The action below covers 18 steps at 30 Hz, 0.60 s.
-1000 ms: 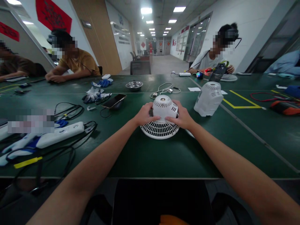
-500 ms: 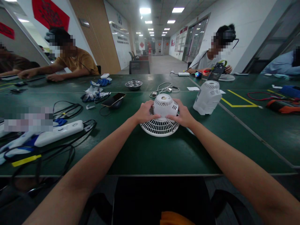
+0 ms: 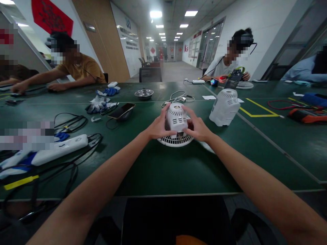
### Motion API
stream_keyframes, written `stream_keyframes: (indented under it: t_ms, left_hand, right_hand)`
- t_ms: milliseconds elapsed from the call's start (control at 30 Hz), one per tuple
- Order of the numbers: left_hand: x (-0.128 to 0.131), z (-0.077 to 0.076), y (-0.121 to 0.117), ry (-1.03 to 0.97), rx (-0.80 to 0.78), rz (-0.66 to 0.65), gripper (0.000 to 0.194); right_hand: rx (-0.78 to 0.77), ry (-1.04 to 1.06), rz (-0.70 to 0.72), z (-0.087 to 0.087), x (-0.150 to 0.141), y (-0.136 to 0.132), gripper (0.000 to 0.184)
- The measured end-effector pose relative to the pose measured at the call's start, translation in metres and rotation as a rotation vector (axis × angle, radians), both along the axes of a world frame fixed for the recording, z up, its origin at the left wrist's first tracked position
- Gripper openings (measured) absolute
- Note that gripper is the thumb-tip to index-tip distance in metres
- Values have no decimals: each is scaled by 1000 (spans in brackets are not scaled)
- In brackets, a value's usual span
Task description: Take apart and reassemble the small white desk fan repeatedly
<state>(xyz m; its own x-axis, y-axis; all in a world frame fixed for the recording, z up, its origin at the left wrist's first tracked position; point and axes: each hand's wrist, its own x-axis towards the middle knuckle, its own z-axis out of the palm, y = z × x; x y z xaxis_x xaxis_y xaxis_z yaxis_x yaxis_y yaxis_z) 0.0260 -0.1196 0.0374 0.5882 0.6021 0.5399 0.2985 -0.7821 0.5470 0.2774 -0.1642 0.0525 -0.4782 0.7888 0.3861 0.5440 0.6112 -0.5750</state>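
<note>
A white vented fan motor housing [image 3: 177, 119] is between my two hands, its round top up and a row of slots facing me. My left hand [image 3: 160, 126] grips its left side, and my right hand [image 3: 199, 127] holds the right side, thumbs low at the front. Under it lies a round white fan grille [image 3: 175, 143], face down on the table. My hands and the housing hide much of the grille; whether the two touch I cannot tell. To the right stands a larger white plastic housing [image 3: 223, 108]. Part of a pale object [image 3: 207, 147] shows beneath my right forearm.
On the green table [image 3: 178, 173] lie a phone [image 3: 122, 111], a metal bowl [image 3: 143, 94], a white cable [image 3: 178, 97], gloves [image 3: 98, 103] and a white power strip [image 3: 61, 148] with black cords. An orange-black device [image 3: 306, 115] lies right. Other people sit across.
The motor housing has turned in my hands, so its slots now face me, and my fingers have shifted around it. A person across at the left has stretched an arm out along the table.
</note>
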Motion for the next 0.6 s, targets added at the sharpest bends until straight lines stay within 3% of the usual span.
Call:
stream_keyframes:
  t_ms: [133, 333, 600]
  left_hand:
    - [3, -1, 2, -16, 87, -19, 125]
    - [-4, 5, 6, 16, 96, -81, 114]
    - [-3, -2, 12, -65, 209, -112, 105]
  right_hand:
    - [7, 16, 25, 1, -2, -1, 96]
    - [13, 48, 34, 0, -5, -2, 97]
    - [11, 129, 70, -5, -6, 1, 99]
